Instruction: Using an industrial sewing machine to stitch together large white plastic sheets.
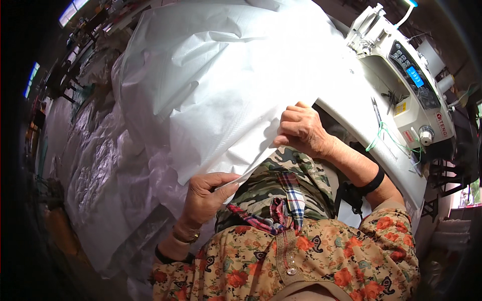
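Note:
A large white woven plastic sheet (pixel 221 100) spreads over the sewing table and hangs down toward my lap. My left hand (pixel 206 195) pinches its near edge between thumb and fingers. Farther right along the same edge, my right hand (pixel 301 129) grips the sheet with curled fingers. Between the two hands the edge runs in a slanting, fairly straight line and looks folded. To the right of my right hand stands a white sewing machine (pixel 396 75) with a lit blue display. Glare washes out the sheet near the machine's needle end.
On the white tabletop (pixel 401 170) beside the machine lie scissors or tweezers (pixel 376 110) and a tangle of green thread (pixel 384 135). White thread spools (pixel 432 55) stand behind the machine. Crumpled translucent plastic sheeting (pixel 100 170) is heaped at the left.

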Demonstrator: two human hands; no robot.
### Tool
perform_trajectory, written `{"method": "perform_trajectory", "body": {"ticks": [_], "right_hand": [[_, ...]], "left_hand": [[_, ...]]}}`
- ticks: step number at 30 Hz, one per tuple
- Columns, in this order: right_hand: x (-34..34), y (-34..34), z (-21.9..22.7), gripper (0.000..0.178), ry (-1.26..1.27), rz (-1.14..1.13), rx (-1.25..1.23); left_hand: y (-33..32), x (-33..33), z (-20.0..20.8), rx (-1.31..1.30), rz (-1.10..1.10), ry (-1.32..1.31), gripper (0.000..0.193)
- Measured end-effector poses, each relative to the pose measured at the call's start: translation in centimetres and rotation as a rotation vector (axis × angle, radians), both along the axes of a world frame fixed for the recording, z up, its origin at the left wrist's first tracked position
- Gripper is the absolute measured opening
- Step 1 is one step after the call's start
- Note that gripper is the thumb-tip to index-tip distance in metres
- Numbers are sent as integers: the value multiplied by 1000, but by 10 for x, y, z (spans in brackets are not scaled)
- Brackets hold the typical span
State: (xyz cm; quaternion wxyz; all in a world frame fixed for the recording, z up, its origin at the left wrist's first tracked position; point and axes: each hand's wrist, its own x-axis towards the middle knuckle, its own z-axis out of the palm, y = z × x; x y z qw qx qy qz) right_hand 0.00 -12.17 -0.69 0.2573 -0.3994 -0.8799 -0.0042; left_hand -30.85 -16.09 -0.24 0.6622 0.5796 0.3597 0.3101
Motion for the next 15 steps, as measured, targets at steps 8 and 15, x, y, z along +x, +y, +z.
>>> {"method": "perform_trajectory", "body": {"ticks": [8,15], "right_hand": [[25,16,4,44,9,-107,-60],[70,37,0,39,42,-146,-81]], "left_hand": [[11,-5,-4,246,-13,30,18],[11,-7,-8,393,-7,176,20]]}}
